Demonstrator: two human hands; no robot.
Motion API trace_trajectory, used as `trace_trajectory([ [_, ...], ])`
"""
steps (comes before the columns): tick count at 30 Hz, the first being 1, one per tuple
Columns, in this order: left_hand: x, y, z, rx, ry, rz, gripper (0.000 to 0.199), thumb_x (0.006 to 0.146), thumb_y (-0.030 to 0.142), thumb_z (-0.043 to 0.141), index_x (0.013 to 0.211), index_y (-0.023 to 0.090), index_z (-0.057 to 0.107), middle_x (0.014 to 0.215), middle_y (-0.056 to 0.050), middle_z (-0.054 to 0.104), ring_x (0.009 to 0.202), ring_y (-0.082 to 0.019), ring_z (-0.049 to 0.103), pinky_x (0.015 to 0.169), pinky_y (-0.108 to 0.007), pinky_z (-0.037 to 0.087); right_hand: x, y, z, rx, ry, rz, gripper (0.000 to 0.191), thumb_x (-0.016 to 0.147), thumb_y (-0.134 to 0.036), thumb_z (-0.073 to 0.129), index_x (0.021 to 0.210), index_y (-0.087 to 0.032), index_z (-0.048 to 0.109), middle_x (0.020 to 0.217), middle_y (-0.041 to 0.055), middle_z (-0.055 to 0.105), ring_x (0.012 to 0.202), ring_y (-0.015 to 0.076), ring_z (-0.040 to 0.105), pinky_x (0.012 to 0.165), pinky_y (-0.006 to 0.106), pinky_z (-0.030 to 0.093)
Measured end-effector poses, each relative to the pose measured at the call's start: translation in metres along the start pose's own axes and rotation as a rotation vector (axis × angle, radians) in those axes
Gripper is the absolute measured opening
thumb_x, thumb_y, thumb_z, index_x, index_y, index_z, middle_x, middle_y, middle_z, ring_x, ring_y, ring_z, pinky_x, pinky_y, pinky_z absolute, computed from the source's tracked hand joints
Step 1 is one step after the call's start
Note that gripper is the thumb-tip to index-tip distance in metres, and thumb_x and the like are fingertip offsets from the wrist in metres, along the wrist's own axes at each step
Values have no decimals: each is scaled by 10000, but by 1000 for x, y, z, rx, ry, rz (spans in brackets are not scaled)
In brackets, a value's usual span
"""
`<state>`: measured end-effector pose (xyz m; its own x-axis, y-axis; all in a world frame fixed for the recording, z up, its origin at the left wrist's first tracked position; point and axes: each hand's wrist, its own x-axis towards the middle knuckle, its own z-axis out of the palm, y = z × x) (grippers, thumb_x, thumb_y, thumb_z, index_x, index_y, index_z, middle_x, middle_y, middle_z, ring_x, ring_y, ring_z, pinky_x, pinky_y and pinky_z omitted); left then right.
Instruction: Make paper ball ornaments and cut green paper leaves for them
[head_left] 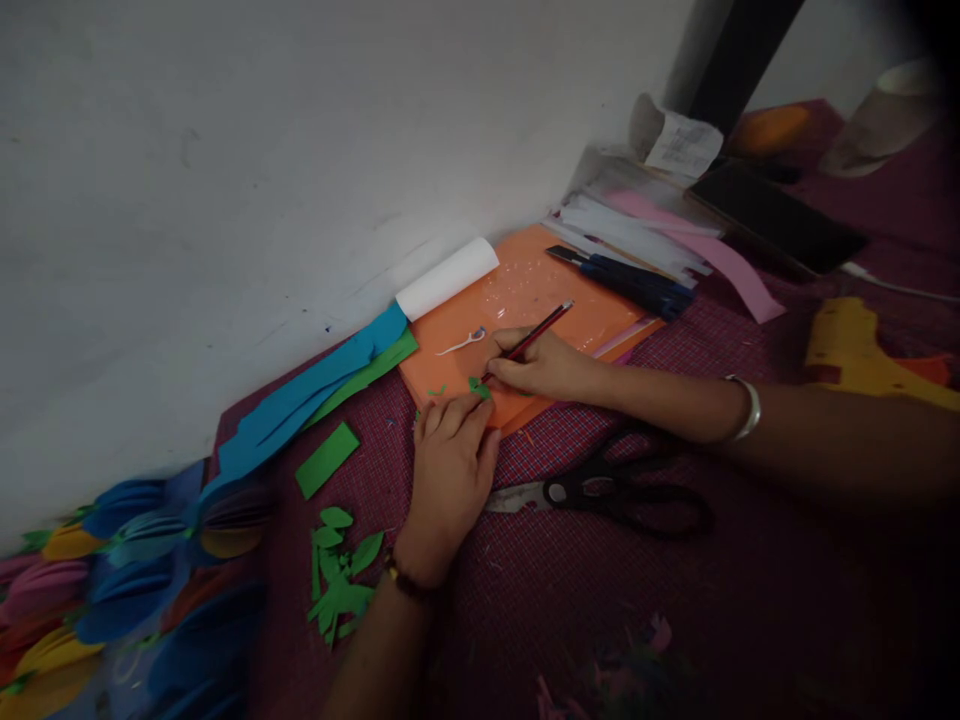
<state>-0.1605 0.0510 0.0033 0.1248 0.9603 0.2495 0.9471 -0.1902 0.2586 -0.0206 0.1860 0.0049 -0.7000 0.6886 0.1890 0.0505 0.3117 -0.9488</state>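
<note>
My right hand (536,365) grips a dark red and black pencil (541,328), its lower end beside a small green paper leaf (478,387) on the orange sheet (450,345). Flat on the sheet's near edge lies my left hand (454,460), fingers stretched out, fingertips close to or on the leaf; exact contact is hard to tell. A thin white curled piece (461,343) rests just beyond. Black-handled scissors (600,492) lie on the checked cloth to the right of my left wrist.
Green paper cuttings (341,590) and a green rectangle (327,460) lie left; blue paper strips (300,390) run along the wall. A white roll (448,278), a utility knife (622,280), a phone (776,215) and a yellow glue gun (847,345) surround the sheet. Colourful paper shapes (127,590) fill the lower left.
</note>
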Motion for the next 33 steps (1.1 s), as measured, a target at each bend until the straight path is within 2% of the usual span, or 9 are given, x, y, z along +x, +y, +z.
trace_trajectory([
  [7, -1, 1, 0, 19, 10, 6, 332, 906, 252, 511, 1220, 177, 588, 1194, -100, 598, 1158, -254, 490, 1061, -468, 348, 1, -1, 0, -121, -11, -51, 119, 745, -185, 497, 631, -177, 465, 614, -27, 469, 612, 108, 437, 588, 254, 349],
  [14, 0, 2, -1, 91, -20, 24, 331, 915, 271, 499, 1223, 183, 579, 1197, -91, 608, 1146, -268, 499, 1071, -491, 338, 0, 3, 0, -1, -11, 10, 86, 733, -170, 477, 648, -179, 477, 579, -34, 480, 563, 102, 435, 539, 244, 340],
  [19, 0, 8, -4, 188, -45, 28, 338, 909, 269, 511, 1224, 174, 586, 1198, -90, 624, 1149, -281, 507, 1098, -513, 302, 0, 0, -2, -69, -53, -41, 127, 722, -136, 494, 603, -174, 468, 598, -24, 505, 594, 101, 452, 547, 233, 353],
  [24, 0, 8, -4, 155, -34, 20, 340, 901, 274, 529, 1220, 174, 590, 1180, -92, 629, 1146, -277, 514, 1089, -514, 319, 0, -3, -4, 93, 31, 75, 140, 743, -87, 471, 635, -169, 504, 540, -40, 491, 488, 76, 428, 461, 212, 327],
  [27, 2, 3, -4, 28, 23, 21, 287, 902, 278, 532, 1153, 176, 627, 1138, -97, 628, 1103, -258, 542, 1008, -476, 408, 2, -3, -6, 235, 128, 80, 124, 811, -121, 482, 702, -168, 518, 587, -31, 540, 516, 72, 483, 486, 202, 384],
  [30, 11, -6, -11, -172, 200, -22, 163, 896, 219, 528, 957, 173, 672, 1001, -72, 640, 951, -188, 603, 837, -344, 500, 4, -1, -7, 318, 161, 83, 119, 858, -156, 485, 743, -174, 507, 606, -29, 554, 518, 69, 497, 497, 201, 408],
  [32, 21, -11, -18, -249, 302, -59, 103, 856, 155, 558, 865, 163, 660, 913, -49, 638, 828, -146, 615, 720, -271, 505, 5, 1, -8, 332, 169, 84, 133, 874, -165, 484, 742, -175, 500, 609, -23, 557, 512, 71, 500, 488, 208, 405],
  [33, 27, -13, -22, -258, 307, -64, 94, 831, 121, 571, 856, 160, 653, 896, -41, 638, 776, -130, 612, 683, -251, 498, 6, 2, -8, 336, 171, 82, 142, 880, -166, 480, 740, -176, 498, 604, -22, 553, 509, 73, 501, 482, 212, 403],
])
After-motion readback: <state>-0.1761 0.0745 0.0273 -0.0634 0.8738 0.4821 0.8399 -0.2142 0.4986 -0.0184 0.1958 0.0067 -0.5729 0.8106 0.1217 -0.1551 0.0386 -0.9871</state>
